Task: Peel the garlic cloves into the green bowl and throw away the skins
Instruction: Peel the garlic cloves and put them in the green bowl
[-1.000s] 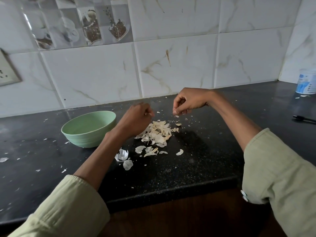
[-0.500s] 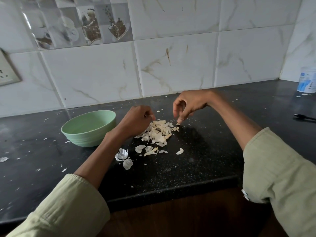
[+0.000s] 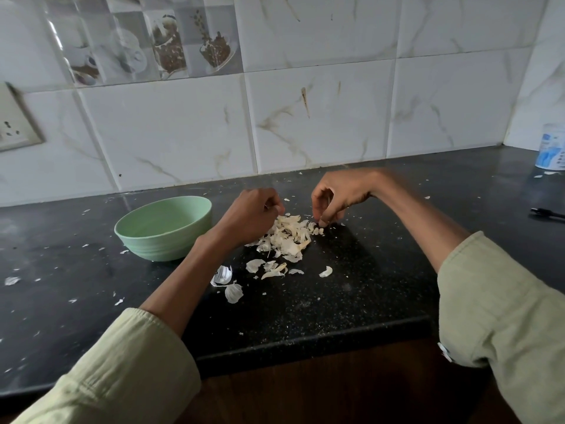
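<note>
Both hands are over the black bench (image 3: 351, 289), working at the heap of garlic skins (image 3: 287, 237) in the middle. The left hand (image 3: 252, 214) sits at the heap's left edge, fingers curled tight into a fist-like grip; something small shows at its fingertips, but whether it is a clove or a scrap of skin, I cannot tell. The right hand (image 3: 337, 197) reaches down from the far side, its fingertips (image 3: 324, 221) pressed together in a pinching grip right on the small bits at the heap's right edge, touching them; what exactly it pinches is too small to make out.

The green bowl (image 3: 165, 229) stands upright just left of the left hand, near the heap but apart from it; its inside looks pale and I can see no cloves in it from here. Loose skins (image 3: 269, 267) lie scattered nearer the bench edge, with two larger white pieces (image 3: 227, 281) beside the left forearm. Flecks dot the bench all over.

Far right, a white and blue container (image 3: 552, 151) stands by the tiled wall (image 3: 321, 117), and a dark pen-like object (image 3: 547, 213) lies close to it. A wall socket (image 3: 15, 123) sits at the left.
</note>
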